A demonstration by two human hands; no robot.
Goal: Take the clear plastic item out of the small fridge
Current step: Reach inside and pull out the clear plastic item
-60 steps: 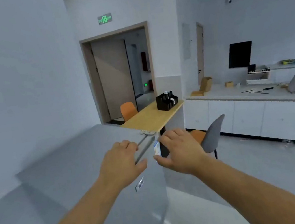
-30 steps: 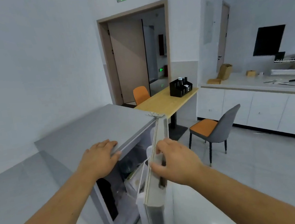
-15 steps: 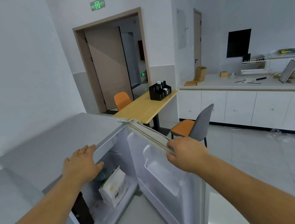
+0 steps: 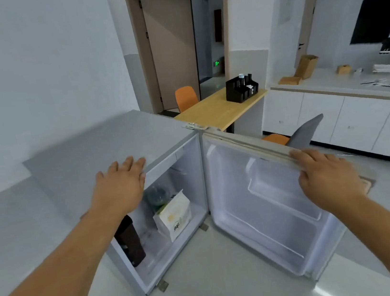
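Observation:
The small grey fridge stands open below me, its door swung wide to the right. Inside, a clear plastic cup with a domed lid sits at the back, partly hidden behind a white paper bag. A dark bottle stands at the left of the compartment. My left hand rests flat over the front edge of the fridge top, fingers spread. My right hand lies on the door's top edge, fingers curled over it.
A wooden table with a black caddy stands behind the fridge, beside an orange chair. A grey-backed chair is just behind the open door. White cabinets line the right wall. An open doorway lies ahead.
The fridge door has swung from shut to wide open, pulled by my right hand. My left hand stayed on the fridge top. The inside and its contents have come into view.

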